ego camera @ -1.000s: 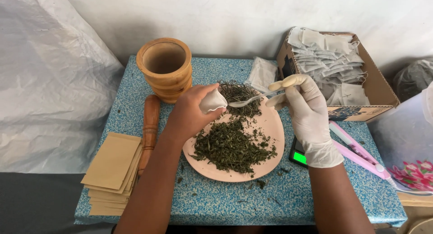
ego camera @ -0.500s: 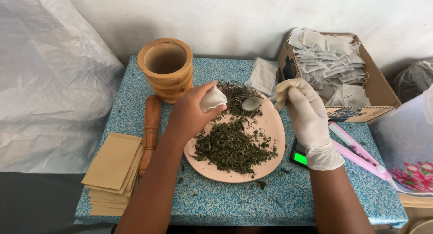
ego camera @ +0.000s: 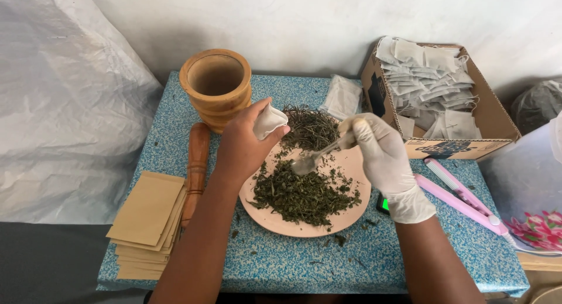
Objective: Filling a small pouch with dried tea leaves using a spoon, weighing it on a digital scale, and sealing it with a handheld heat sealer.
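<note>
My bare left hand pinches a small white tea bag just above the left rim of a pink plate. Dried green herb leaves are piled on the plate, with a second darker heap at its far side. My right hand, in a white glove, grips a metal spoon whose bowl dips down to the leaves at the plate's middle, just right of the bag.
A wooden mortar stands at the back left, its pestle lying beside a stack of tan envelopes. A cardboard box of white tea bags sits at the right. A pink sealing tool and a small scale lie near my right wrist.
The spoon came away from the tea bag, swung over the far heap, then dropped down onto the leaves at the plate's middle. My left hand kept the bag in place.
</note>
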